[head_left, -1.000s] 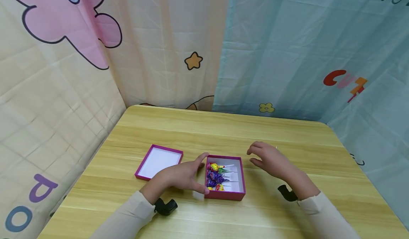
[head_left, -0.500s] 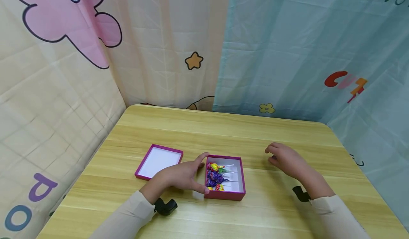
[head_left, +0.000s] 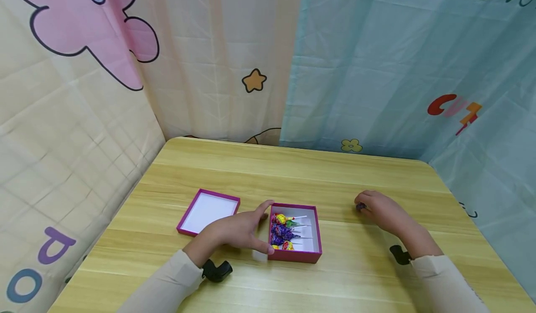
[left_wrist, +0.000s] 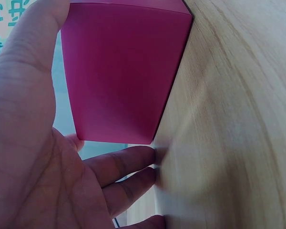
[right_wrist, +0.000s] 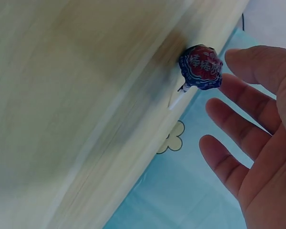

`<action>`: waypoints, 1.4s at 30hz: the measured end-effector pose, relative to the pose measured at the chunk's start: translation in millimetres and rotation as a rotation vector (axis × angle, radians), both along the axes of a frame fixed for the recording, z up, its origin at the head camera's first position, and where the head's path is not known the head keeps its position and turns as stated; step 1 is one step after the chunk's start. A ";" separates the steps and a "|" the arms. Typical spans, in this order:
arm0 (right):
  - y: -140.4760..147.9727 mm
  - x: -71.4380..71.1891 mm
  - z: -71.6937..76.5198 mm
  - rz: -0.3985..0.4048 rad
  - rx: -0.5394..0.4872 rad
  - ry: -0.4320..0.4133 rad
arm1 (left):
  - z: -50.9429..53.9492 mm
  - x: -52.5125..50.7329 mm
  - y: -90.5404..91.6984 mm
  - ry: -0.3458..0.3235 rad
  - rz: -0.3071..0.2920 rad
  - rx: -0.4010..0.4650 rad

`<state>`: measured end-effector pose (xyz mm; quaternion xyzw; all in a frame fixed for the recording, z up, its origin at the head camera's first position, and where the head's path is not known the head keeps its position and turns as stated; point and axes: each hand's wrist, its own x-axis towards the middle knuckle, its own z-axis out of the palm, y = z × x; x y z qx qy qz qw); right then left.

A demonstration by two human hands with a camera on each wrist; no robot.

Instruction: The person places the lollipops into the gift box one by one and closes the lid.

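A magenta box (head_left: 295,256) with a white inside stands at mid table. Several wrapped lollipops (head_left: 283,232) lie in it, sticks pointing right. My left hand (head_left: 240,229) holds the box at its left side, thumb at the near corner and index finger at the far one; the left wrist view shows its other fingers apart from the wall. Out to the right, my right hand (head_left: 383,211) is at a dark purple lollipop (right_wrist: 201,67) on the table, its stick end touching the wood. Thumb and index finger are right beside the wrapper, the other fingers spread.
The box's lid (head_left: 209,210) lies upside down to the left, partly behind my left hand. Below it all is a light wood table (head_left: 268,164). Printed curtains (head_left: 356,71) hang along its back edge and both sides.
My right hand has moved right, away from the box, and its fingers have come down around the lone lollipop, now showing at the fingertips. Left hand, box and lid stay in place.
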<state>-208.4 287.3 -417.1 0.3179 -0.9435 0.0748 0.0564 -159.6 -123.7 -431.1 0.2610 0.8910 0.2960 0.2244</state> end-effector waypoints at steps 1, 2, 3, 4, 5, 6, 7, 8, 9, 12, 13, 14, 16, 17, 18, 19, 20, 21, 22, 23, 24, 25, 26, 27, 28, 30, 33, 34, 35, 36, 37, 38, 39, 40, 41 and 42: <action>0.7 -0.5 -0.5 0.005 0.000 0.001 | 0.2 -0.1 -0.1 -0.002 0.000 0.000; 1.1 -1.0 -0.8 0.009 0.001 -0.001 | 0.3 -0.1 -0.1 -0.004 0.001 0.001; 1.4 -1.5 -1.0 0.012 0.001 -0.005 | 0.4 -0.1 -0.1 -0.006 0.002 0.002; 1.6 -1.8 -1.1 0.012 0.000 -0.010 | 0.6 -0.1 -0.2 -0.007 0.002 0.003; 1.6 -1.9 -0.9 0.012 0.000 -0.018 | 0.7 -0.1 -0.3 -0.007 0.002 0.003; 1.7 -2.0 -0.8 0.010 -0.002 -0.026 | 0.9 -0.1 -0.3 -0.007 0.001 0.003; 1.8 -2.1 -0.7 0.010 -0.003 -0.036 | 1.0 -0.1 -0.4 -0.006 0.001 0.004; 1.9 -2.4 -0.7 0.011 -0.004 -0.045 | 1.1 -0.1 -0.5 -0.006 0.000 0.004; 2.3 -2.6 -1.0 0.010 -0.004 -0.052 | 1.1 -0.1 -0.5 -0.006 0.000 0.004; 3.9 -3.5 -2.7 0.013 -0.002 -0.061 | 1.3 -0.3 -0.8 -0.006 0.001 0.003; 4.4 -3.8 -3.4 0.016 -0.002 -0.061 | 1.3 -0.1 -0.7 -0.006 0.001 0.004; 4.9 -4.0 -4.1 0.018 -0.003 -0.059 | 1.3 0.0 -0.6 -0.005 0.001 0.004; 5.5 -4.4 -5.2 0.021 -0.005 -0.053 | 1.2 0.1 -0.4 -0.004 0.002 0.003; 5.7 -4.6 -5.7 0.023 -0.008 -0.052 | 1.3 0.2 -0.2 -0.004 0.002 0.004; 5.7 -4.7 -6.1 0.024 -0.010 -0.051 | 1.4 0.3 -0.1 -0.005 0.003 0.004; 5.7 -4.6 -6.2 0.025 -0.011 -0.052 | 1.5 0.5 0.1 -0.006 0.002 0.006; 5.6 -4.4 -6.2 0.025 -0.012 -0.054 | 1.6 0.5 0.0 -0.007 0.003 0.006; 5.6 -4.3 -6.4 0.023 -0.012 -0.056 | 1.8 0.5 -0.1 -0.009 0.003 0.006; 5.5 -4.0 -6.6 0.019 -0.013 -0.057 | 2.1 0.6 -0.1 -0.009 0.002 0.005; 5.5 -3.9 -6.7 0.016 -0.013 -0.059 | 2.3 0.6 -0.2 -0.009 0.002 0.005; 5.3 -3.7 -6.6 0.013 -0.012 -0.062 | 2.5 0.6 -0.3 -0.008 0.001 0.003; 5.2 -3.4 -6.4 0.011 -0.011 -0.065 | 2.6 0.8 -0.1 -0.006 0.000 0.003; 5.2 -3.5 -6.6 0.006 -0.009 -0.067 | 2.7 0.7 -0.2 -0.005 -0.001 0.002; 5.2 -3.4 -6.7 0.002 -0.008 -0.072 | 2.9 0.7 -0.2 -0.004 -0.002 0.001; 5.0 -3.2 -6.6 -0.001 -0.009 -0.079 | 3.1 0.8 -0.2 -0.002 -0.002 0.000; 4.5 -2.4 -6.0 -0.005 -0.010 -0.094 | 3.9 1.1 -0.1 -0.001 -0.002 -0.002; 3.1 -0.7 -5.0 -0.017 -0.013 -0.115 | 4.9 1.3 0.0 -0.003 -0.002 -0.004; 2.2 0.0 -4.4 -0.019 -0.015 -0.120 | 5.2 1.4 0.1 -0.004 -0.001 -0.004; 1.4 0.6 -3.8 -0.023 -0.016 -0.123 | 5.4 1.5 0.1 -0.005 -0.001 -0.004; 0.5 1.0 -3.4 -0.028 -0.016 -0.125 | 5.4 1.6 0.1 -0.006 0.000 -0.004; -0.5 1.5 -2.6 -0.029 -0.018 -0.129 | 5.4 1.6 0.2 -0.007 -0.001 -0.003; -1.7 1.9 -1.9 -0.031 -0.020 -0.130 | 5.3 1.7 0.3 -0.007 -0.001 -0.003; -2.7 2.3 -1.2 -0.033 -0.021 -0.129 | 5.3 1.8 0.4 -0.007 0.000 -0.004; -4.0 2.8 -0.4 -0.033 -0.022 -0.129 | 5.3 1.7 0.4 -0.007 0.000 -0.004; -5.1 3.0 0.1 -0.034 -0.023 -0.128 | 5.0 1.8 0.4 -0.007 -0.001 -0.005; -6.3 3.4 0.6 -0.034 -0.024 -0.127 | 4.9 1.7 0.5 -0.006 -0.001 -0.005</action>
